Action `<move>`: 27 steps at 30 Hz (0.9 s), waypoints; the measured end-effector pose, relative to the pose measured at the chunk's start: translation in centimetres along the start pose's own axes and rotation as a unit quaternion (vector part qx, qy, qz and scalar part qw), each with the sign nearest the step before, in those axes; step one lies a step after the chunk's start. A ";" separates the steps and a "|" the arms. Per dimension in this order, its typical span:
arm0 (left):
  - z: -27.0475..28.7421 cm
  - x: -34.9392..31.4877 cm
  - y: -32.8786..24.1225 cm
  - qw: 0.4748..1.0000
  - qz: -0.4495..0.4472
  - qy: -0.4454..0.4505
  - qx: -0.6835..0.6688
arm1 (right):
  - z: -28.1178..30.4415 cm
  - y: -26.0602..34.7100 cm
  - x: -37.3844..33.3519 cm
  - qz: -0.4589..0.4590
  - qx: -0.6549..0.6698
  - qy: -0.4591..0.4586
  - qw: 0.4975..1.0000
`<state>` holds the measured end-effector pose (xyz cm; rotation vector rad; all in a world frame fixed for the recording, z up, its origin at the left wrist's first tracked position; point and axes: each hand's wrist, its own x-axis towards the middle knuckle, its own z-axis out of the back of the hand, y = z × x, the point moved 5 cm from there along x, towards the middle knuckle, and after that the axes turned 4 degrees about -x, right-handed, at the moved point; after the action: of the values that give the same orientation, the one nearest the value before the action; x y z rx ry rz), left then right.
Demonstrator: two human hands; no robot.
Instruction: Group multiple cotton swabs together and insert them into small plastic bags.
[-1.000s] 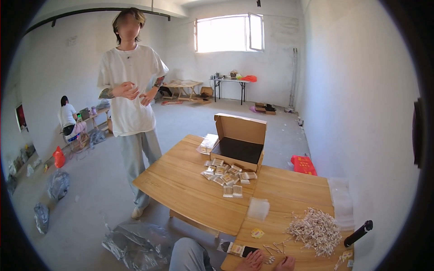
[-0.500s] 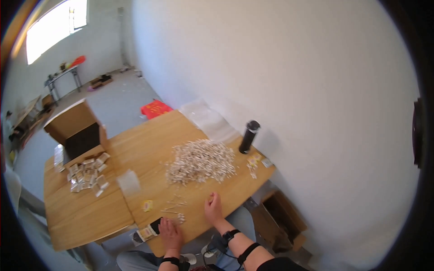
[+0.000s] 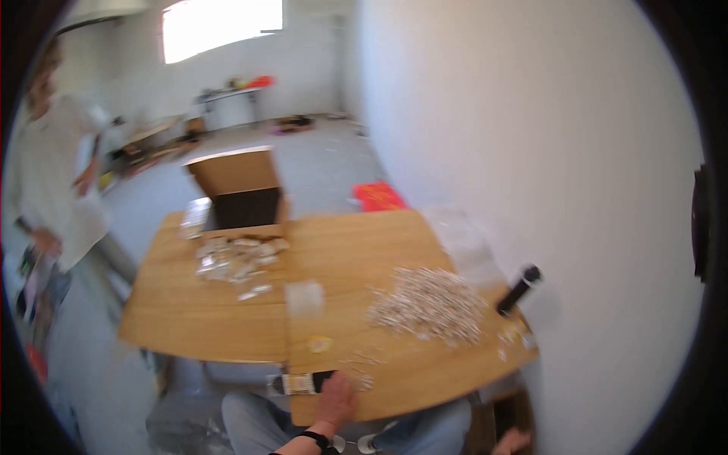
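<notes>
My left hand (image 3: 339,398) rests at the near table edge, on the right end of a flat black packet with a pale label band (image 3: 301,384). Motion smears its fingers, so their grip is unclear. My right hand (image 3: 513,441) is down at the lower right, off the table, beside a cardboard box (image 3: 514,413) below; blur hides what its fingers do. A few loose cotton swabs (image 3: 365,360) lie just beyond the left hand. Farther right spreads a large heap of cotton swabs (image 3: 432,305). A small yellow-and-white packet (image 3: 318,345) lies beyond the black one.
An open cardboard box with a dark inside (image 3: 246,208) stands at the table's far left, several clear small packs (image 3: 236,259) before it. A translucent sheet (image 3: 304,299) lies mid-table. A black bottle (image 3: 519,290) stands right, near the wall. Another person (image 3: 64,171) stands left.
The view has swung left, bringing the other person in. My right hand has left the tabletop and moved down to the right, toward the floor box. My left hand stays at the black packet.
</notes>
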<state>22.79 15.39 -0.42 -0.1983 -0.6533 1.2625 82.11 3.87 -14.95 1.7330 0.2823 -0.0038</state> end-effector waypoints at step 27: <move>-0.9 0.0 -0.9 0.998 0.022 -0.058 0.001 | -16.8 15.4 -19.3 0.371 -0.291 0.128 0.873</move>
<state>24.00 15.34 -0.69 -0.1388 -0.7501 1.3240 63.71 14.25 6.17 1.1380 -0.1997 0.8014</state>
